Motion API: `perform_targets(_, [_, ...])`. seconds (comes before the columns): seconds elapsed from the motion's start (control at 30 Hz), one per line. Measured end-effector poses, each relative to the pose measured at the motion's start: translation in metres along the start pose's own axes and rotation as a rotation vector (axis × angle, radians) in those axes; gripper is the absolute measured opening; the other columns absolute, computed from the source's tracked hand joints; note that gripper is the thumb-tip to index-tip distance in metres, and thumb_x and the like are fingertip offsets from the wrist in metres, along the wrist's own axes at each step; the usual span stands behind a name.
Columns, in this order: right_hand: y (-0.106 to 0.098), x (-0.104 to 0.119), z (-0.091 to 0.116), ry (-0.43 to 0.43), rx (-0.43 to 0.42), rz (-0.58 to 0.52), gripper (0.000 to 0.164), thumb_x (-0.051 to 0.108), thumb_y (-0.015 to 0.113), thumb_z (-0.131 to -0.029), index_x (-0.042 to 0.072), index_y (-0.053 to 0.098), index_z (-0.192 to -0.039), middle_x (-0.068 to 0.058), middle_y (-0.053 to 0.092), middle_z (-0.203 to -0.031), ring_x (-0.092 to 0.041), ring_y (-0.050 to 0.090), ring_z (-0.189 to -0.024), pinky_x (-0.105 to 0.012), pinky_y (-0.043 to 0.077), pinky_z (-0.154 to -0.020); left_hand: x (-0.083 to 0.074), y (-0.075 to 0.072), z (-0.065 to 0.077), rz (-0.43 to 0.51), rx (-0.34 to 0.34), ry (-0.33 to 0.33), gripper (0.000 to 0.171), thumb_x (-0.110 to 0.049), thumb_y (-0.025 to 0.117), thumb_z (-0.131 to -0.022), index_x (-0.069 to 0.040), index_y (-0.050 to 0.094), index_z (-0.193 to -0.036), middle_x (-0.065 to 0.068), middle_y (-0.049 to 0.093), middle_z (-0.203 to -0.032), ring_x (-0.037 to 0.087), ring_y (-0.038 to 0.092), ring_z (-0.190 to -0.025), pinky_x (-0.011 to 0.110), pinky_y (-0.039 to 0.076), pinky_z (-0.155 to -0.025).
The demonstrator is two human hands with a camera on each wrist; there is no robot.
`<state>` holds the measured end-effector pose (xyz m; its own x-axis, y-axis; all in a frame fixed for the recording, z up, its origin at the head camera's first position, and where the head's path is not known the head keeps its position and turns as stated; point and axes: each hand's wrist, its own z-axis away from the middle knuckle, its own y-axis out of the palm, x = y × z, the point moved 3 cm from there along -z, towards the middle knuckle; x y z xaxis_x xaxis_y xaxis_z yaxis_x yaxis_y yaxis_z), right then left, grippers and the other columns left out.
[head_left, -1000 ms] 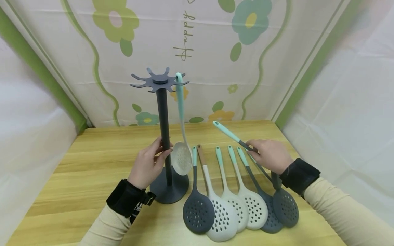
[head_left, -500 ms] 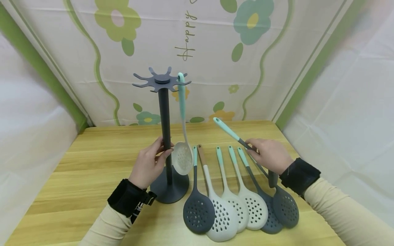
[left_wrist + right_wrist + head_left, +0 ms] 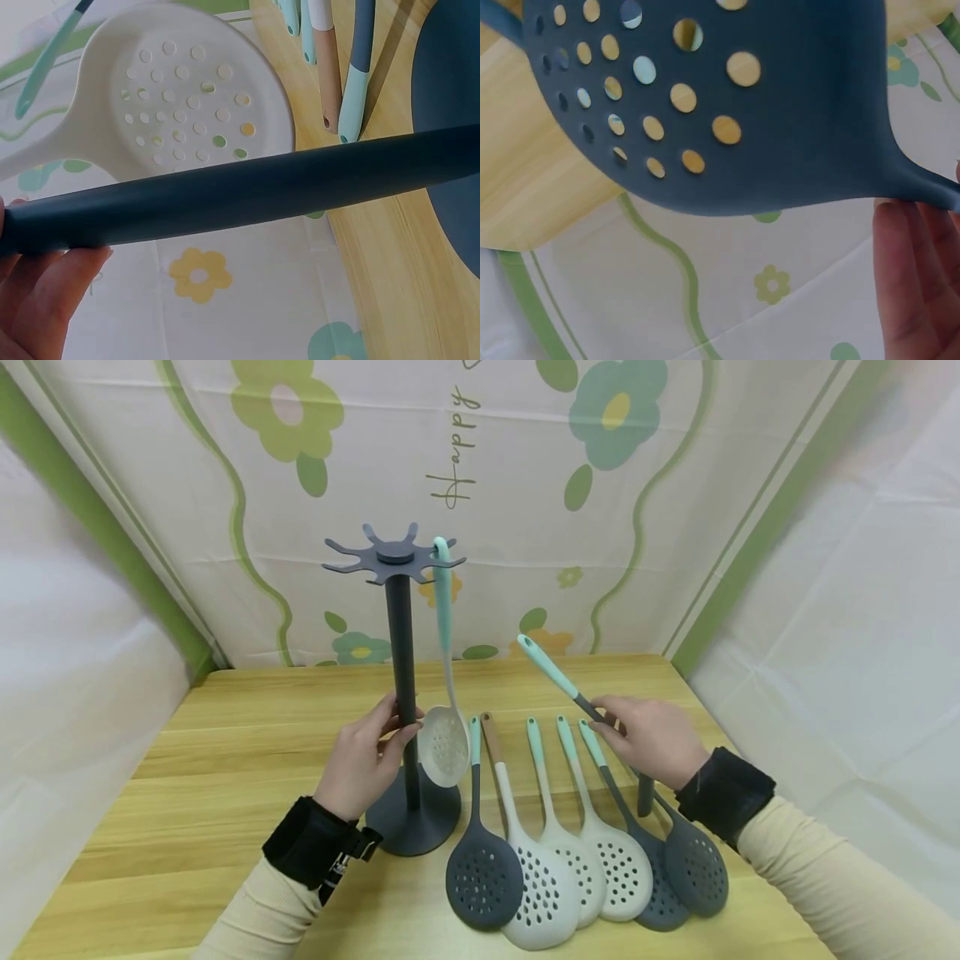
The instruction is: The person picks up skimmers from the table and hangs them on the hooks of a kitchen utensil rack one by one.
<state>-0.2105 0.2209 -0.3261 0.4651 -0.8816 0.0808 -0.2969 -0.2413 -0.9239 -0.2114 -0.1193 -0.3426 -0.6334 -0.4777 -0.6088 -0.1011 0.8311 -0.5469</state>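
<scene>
My left hand (image 3: 354, 768) grips the pole of a dark utensil stand (image 3: 402, 643) with a round base and a star of hooks on top. From one hook hangs a cream skimmer ladle (image 3: 444, 747) by its mint handle, just right of the pole. In the left wrist view, the fingers (image 3: 64, 289) curl against the dark pole. My right hand (image 3: 652, 739) pinches a dark skimmer (image 3: 802, 112) by its shaft, its mint handle tip pointing up and left towards the stand. The right wrist view shows its perforated head close up; the head view shows it mostly hidden below the hand.
Several skimmers lie fanned out right of the stand: a dark one (image 3: 483, 885), a white one with a brown handle (image 3: 542, 897), a cream one (image 3: 621, 870) and other dark ones (image 3: 699, 870). A flowered cloth (image 3: 510, 568) stands behind the wooden table (image 3: 247, 760).
The right hand has shifted slightly left, and the held skimmer's handle tip has risen. My left hand stays on the pole.
</scene>
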Motion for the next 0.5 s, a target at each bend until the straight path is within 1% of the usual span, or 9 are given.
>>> perform_targets(0.13, [-0.001,0.005,-0.002,-0.007,-0.015,-0.025,0.025,0.016,0.073,-0.09,0.006,0.067,-0.112,-0.001,0.069,-0.072,-0.002,0.048,-0.05,-0.02,0.037,-0.042,-0.001,0.0,0.0,-0.007,-0.003,-0.003,0.029,0.001,0.064,-0.094,0.003,0.058,-0.122,0.016,0.072,-0.107,0.035,0.072,-0.101,0.041,0.061,-0.077])
perform_targets(0.3, [-0.003,0.009,-0.004,0.007,-0.009,-0.061,0.025,0.017,0.071,-0.091,0.006,0.067,-0.113,0.0,0.069,-0.074,-0.003,0.054,-0.055,-0.02,0.04,-0.045,-0.002,0.0,0.0,-0.012,-0.004,-0.005,0.03,0.002,0.063,-0.094,0.003,0.058,-0.123,0.017,0.072,-0.107,0.034,0.073,-0.099,0.041,0.061,-0.077])
perform_targets(0.5, [-0.004,0.015,-0.006,0.013,-0.005,-0.085,0.024,0.017,0.072,-0.09,0.006,0.068,-0.112,0.001,0.07,-0.075,-0.006,0.06,-0.06,-0.021,0.043,-0.047,-0.001,0.0,0.001,-0.011,-0.005,-0.008,0.031,0.002,0.064,-0.093,0.004,0.057,-0.124,0.017,0.072,-0.107,0.034,0.073,-0.099,0.041,0.061,-0.077])
